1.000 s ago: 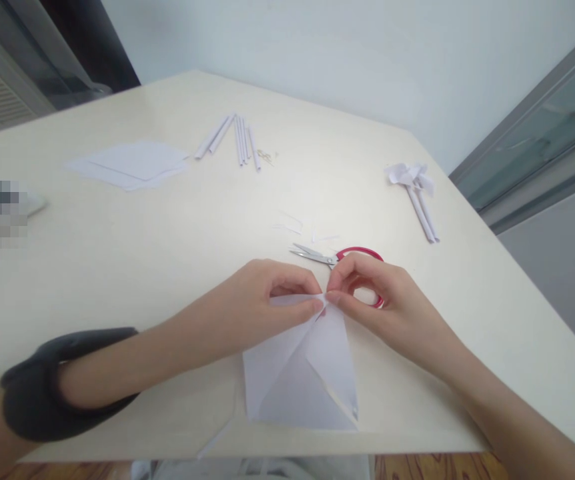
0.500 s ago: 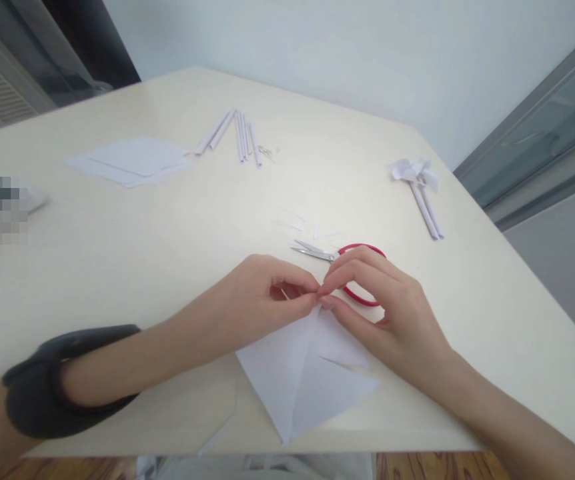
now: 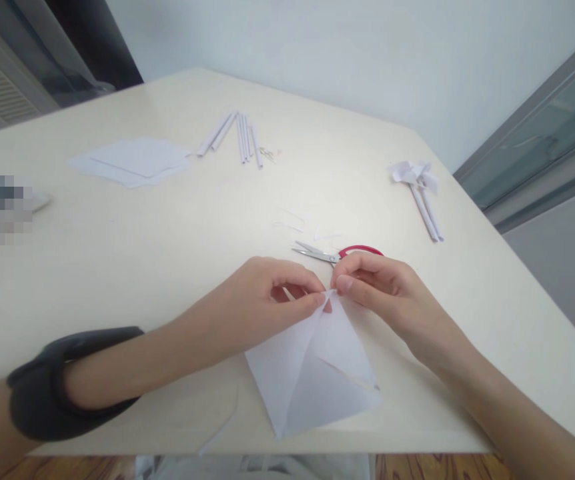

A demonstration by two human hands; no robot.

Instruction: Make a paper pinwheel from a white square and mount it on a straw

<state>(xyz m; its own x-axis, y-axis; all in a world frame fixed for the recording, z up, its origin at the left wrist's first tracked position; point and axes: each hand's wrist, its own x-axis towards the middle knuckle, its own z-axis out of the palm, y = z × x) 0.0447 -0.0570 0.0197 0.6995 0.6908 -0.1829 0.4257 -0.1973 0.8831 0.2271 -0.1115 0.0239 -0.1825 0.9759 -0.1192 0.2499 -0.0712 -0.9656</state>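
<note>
A white sheet of paper [image 3: 312,370] with cut slits and fold lines lies near the table's front edge. My left hand [image 3: 262,307] pinches its far tip between thumb and forefinger. My right hand [image 3: 392,293] meets it there and pinches the same tip from the right. Just behind my right hand lie red-handled scissors [image 3: 340,253], blades pointing left, handles partly hidden by my fingers.
On the cream table [image 3: 117,267] lie a stack of white sheets [image 3: 132,160] at the back left, several rolled paper sticks [image 3: 240,137], a paper pinwheel on sticks [image 3: 420,190] at the right, and small paper scraps [image 3: 297,223]. A blurred patch sits at the left edge.
The paper has turned slightly under my hands, its lower corner swinging right. My right fingers have shifted along the tip; both hands stay pinched at the sheet's far point.
</note>
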